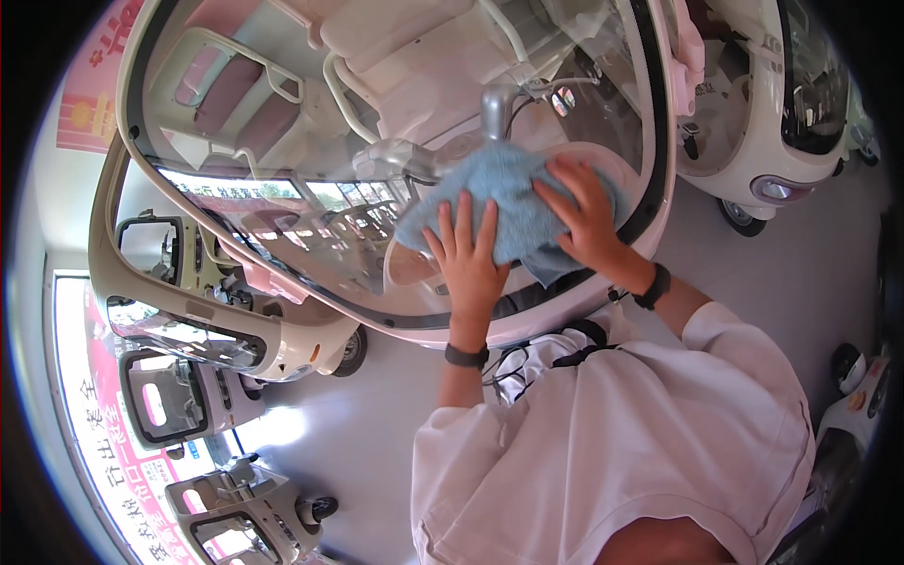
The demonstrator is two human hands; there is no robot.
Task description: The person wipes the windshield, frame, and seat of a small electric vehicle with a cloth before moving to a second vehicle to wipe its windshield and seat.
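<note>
A light blue cloth (504, 193) lies bunched against the windshield (311, 221) of a small pink vehicle. My left hand (468, 259) presses on the cloth's lower left part with fingers spread. On its right side, my right hand (586, 215) rests with fingers apart and slightly bent, flat on the fabric. A darker fold of cloth (551, 265) hangs below, between the two hands. Through the glass show the handlebar, a seat and pale rails, mixed with reflections. Dark bands circle both wrists.
The pink body rim (414, 334) curves round the windshield. On the left stand several small enclosed vehicles, the nearest a beige one (297, 339). A white vehicle (767, 160) is parked at the right. Grey floor (367, 433) runs between them. A bright window (104, 424) with posters lies far left.
</note>
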